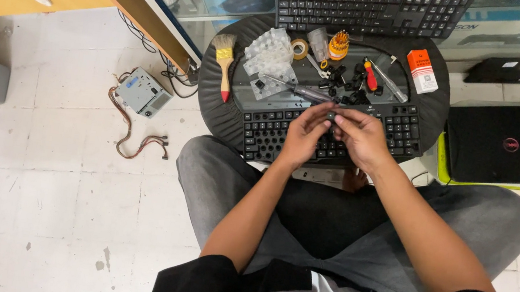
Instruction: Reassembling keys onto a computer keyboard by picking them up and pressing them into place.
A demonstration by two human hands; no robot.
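So we're sitting cross-legged on the white tile floor (37,157) with a round black stool (215,103) pulled up as a workbench, and on it sits the stripped keyboard (262,133), lots of its keys off and bare sockets showing. A second, complete keyboard (365,6) lies past it near the glass cabinet, and a closed black laptop (508,142) rests off to our right. On the stool's far half there's a wooden brush (223,67), clear plastic sheets (270,60), a screwdriver (304,91) and a loose pile of black keycaps (347,84). Both hands meet just above the keyboard's middle: left hand (305,135) and right hand (362,136) are pinching one small black keycap (331,116) between their fingertips. Looks to us like the one-cap-at-a-time stage; whatever comes next wants fine fingertip control and squaring that cap up carefully.
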